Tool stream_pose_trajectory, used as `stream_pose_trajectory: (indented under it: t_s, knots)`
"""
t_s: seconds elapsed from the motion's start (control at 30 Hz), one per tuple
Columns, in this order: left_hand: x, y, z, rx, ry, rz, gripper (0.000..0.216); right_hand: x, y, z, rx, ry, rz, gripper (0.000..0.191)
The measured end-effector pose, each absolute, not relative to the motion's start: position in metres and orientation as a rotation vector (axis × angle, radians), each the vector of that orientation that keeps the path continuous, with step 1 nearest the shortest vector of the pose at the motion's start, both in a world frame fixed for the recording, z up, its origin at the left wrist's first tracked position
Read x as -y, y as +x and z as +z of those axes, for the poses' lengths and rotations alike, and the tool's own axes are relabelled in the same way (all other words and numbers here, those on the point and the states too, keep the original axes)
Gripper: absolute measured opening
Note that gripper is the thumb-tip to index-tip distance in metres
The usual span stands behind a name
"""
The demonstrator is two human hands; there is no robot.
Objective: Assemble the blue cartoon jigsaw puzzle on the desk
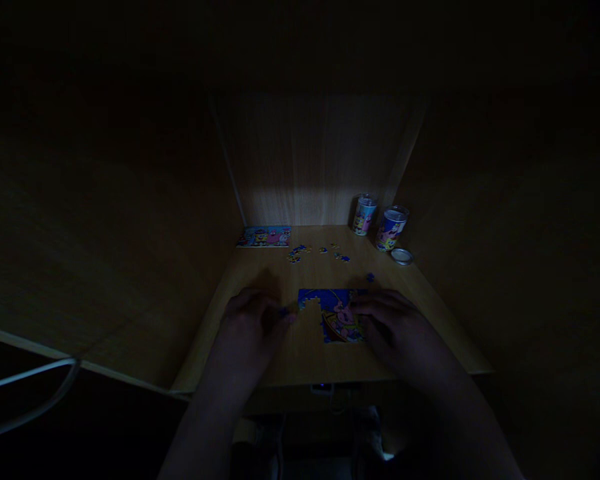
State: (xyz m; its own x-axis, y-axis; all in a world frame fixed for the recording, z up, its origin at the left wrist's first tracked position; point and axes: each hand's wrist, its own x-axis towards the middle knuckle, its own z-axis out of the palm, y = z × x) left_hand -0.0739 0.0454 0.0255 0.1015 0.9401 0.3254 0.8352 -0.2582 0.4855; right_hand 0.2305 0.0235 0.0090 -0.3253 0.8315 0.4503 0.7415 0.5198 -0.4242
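A partly built cartoon jigsaw, blue with a pink figure, lies on the wooden desk. My left hand rests just left of it, fingers curled, pinching a small blue puzzle piece near the jigsaw's left edge. My right hand lies on the jigsaw's right side, fingers stretched flat over it. The scene is very dim.
Loose puzzle pieces are scattered at the back of the desk. A finished picture card lies back left. Two cartoon tins stand back right, with a round lid beside them. Wooden walls enclose the desk.
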Motion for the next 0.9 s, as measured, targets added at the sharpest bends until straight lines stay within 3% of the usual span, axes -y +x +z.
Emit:
stream_pose_trajectory:
  t_s: [0.13, 0.37, 0.57, 0.9]
  knots:
    - [-0.044, -0.071, 0.025, -1.651, 2.277, 0.817, 0.010, -0.023, 0.230, 0.011, 2.125, -1.265, 0.185, 0.028]
    - [-0.045, -0.085, 0.021, -1.462, 2.171, 0.910, 0.030, -0.024, 0.230, 0.010, 2.125, -1.259, 0.183, 0.029]
    - [-0.044, -0.080, 0.026, -1.608, 2.139, 0.877, 0.011, -0.024, 0.231, 0.009, 2.134, -1.257, 0.177, 0.028]
    - [-0.043, -0.069, 0.036, -1.555, 2.190, 0.761, 0.002, -0.023, 0.230, 0.010, 2.123, -1.248, 0.193, 0.029]
